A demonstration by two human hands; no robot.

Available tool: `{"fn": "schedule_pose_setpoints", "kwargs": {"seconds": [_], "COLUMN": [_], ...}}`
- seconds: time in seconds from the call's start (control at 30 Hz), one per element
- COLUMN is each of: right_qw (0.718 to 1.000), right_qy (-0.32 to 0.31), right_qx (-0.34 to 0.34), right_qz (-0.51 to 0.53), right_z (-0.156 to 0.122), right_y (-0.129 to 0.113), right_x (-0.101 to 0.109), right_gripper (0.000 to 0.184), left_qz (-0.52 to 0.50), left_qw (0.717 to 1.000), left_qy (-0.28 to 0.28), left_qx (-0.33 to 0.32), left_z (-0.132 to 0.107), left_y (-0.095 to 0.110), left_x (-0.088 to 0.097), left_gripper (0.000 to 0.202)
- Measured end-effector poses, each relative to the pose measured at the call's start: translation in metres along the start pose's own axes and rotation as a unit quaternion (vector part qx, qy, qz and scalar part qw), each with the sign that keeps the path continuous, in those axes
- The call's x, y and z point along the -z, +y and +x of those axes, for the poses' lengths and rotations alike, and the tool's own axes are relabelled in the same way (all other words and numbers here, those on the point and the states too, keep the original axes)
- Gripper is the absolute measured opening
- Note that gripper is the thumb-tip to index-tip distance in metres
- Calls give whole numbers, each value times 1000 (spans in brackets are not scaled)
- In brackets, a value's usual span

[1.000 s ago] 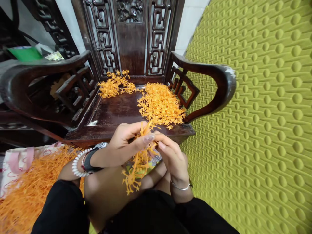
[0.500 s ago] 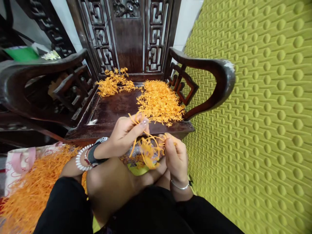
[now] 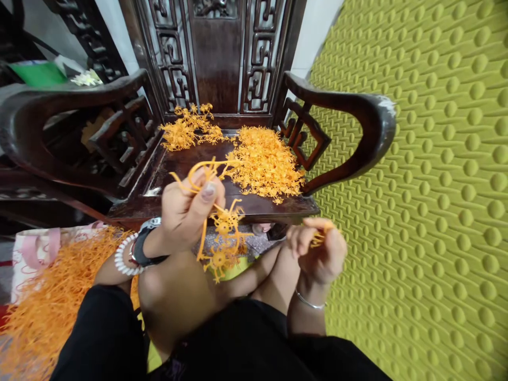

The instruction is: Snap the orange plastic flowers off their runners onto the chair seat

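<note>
My left hand (image 3: 189, 209) is closed in a pinch on an orange plastic sprue (image 3: 218, 233) that hangs below it, with small flower-like pieces still attached. My right hand (image 3: 317, 251) sits lower to the right, above my knee, with its fingers curled around small orange pieces (image 3: 319, 238). Ahead stands a dark carved wooden chair (image 3: 190, 182). Its seat bears a large heap of loose orange pieces (image 3: 264, 164) on the right and a smaller cluster of orange sprues (image 3: 188, 129) at the back left.
A pile of bare orange stalks (image 3: 47, 301) fills a pink-handled bag (image 3: 34, 254) at my lower left. A green bumpy mat (image 3: 428, 185) covers the floor to the right. The chair's curved armrests (image 3: 349, 106) flank the seat. A green item (image 3: 37, 74) lies far left.
My hands have pulled apart. The left rose with the sprue toward the chair seat, and the right moved down and to the right with pieces torn off it.
</note>
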State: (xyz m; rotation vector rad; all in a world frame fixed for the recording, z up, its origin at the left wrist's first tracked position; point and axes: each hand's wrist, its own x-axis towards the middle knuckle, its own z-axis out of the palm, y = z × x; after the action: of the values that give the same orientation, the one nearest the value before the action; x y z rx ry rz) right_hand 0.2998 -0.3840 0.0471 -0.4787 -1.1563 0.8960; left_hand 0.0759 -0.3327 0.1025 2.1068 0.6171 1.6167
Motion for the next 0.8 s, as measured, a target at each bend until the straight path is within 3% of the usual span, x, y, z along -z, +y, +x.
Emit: {"fn": "schedule_pose_setpoints", "kwargs": {"seconds": [0.03, 0.13, 0.27, 0.4, 0.6, 0.67, 0.8], "right_qw": [999, 991, 980, 978, 944, 929, 862], "right_qy": [-8, -59, -154, -108, -114, -97, -71], "right_qx": [-35, -120, -119, -176, -300, -337, -426], "right_qz": [3, 10, -46, 23, 71, 117, 266], "right_z": [-1, -5, -1, 7, 1, 0, 3], "right_y": [4, 14, 19, 26, 32, 31, 28], "right_x": [-2, -14, -29, -44, -63, -68, -78], "right_gripper": [33, 40, 22, 18, 24, 23, 32], "left_qz": [-29, -56, -18, 78, 170, 227, 374], "left_qw": [999, 998, 999, 991, 974, 955, 871], "left_qy": [20, 10, -33, -87, -74, -58, -37], "left_qx": [-5, -11, -17, -61, -130, -182, -315], "left_z": [-1, 0, 4, 8, 9, 9, 10], "left_y": [0, -2, 1, 5, -3, -5, -6], "left_x": [-4, -11, -9, -9, -9, -8, -8], "left_gripper": [35, 32, 33, 33, 32, 29, 26]}}
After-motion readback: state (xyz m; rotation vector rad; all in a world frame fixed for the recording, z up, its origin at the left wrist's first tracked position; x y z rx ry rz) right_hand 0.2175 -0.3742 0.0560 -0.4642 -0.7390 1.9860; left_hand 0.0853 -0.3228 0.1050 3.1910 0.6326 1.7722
